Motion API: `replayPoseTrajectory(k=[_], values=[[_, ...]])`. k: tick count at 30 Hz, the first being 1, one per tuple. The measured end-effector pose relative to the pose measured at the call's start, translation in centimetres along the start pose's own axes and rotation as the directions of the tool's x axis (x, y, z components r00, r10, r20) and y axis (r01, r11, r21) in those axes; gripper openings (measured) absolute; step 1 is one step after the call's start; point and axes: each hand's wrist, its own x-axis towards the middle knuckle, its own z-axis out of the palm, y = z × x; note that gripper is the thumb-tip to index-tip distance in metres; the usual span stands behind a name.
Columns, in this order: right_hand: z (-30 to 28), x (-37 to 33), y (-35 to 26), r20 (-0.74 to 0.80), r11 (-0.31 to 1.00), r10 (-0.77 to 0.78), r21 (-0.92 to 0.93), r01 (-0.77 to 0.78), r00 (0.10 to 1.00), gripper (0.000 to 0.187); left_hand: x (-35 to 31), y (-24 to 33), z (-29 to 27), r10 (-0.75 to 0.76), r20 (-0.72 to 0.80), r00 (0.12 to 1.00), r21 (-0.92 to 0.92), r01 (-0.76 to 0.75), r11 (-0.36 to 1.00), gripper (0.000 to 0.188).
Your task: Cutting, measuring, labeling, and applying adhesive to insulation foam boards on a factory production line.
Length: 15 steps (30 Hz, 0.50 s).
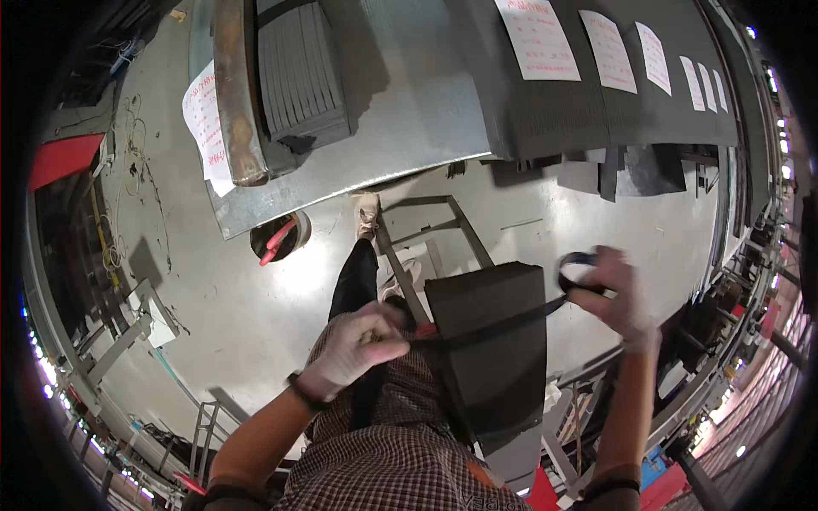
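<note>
A strip of black tape (494, 329) is stretched between my two hands, across a dark grey foam-like block (498, 383). My right hand (620, 294) grips the roll of black tape (576, 271), its ring standing out past the fingers. On the other side, my left hand (362, 341), in a pale glove, is closed in a pinch on the strip's free end. The block lies lengthwise beside my lap, toward the right. Whether the strip touches the block's surface I cannot tell. Both hands are slightly blurred.
Ahead stands a metal table (417, 111) with a stack of grey sheets (302, 77) beside a rusty metal bar (239, 94). Printed papers (537, 38) lie on long dark stacks at right. A bucket (294, 234) with red handles inside and a metal frame (469, 226) stand below.
</note>
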Motion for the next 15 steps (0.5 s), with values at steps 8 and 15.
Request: replayPoseTrajectory(k=[8, 15], values=[[6.3, -1.5, -7.7, -0.401, 0.946, 0.322, 0.097, -0.31, 0.857, 0.076, 9.8, -11.1, 3.3, 0.169, -0.121, 0.978, 0.04, -0.165, 0.985, 0.078], [13.0, -1.8, -15.6, -0.337, 0.881, 0.44, -0.016, -0.472, 0.833, 0.134, 20.8, -7.9, 9.6, 0.548, 0.34, 0.764, 0.019, -0.588, 0.809, 0.056]])
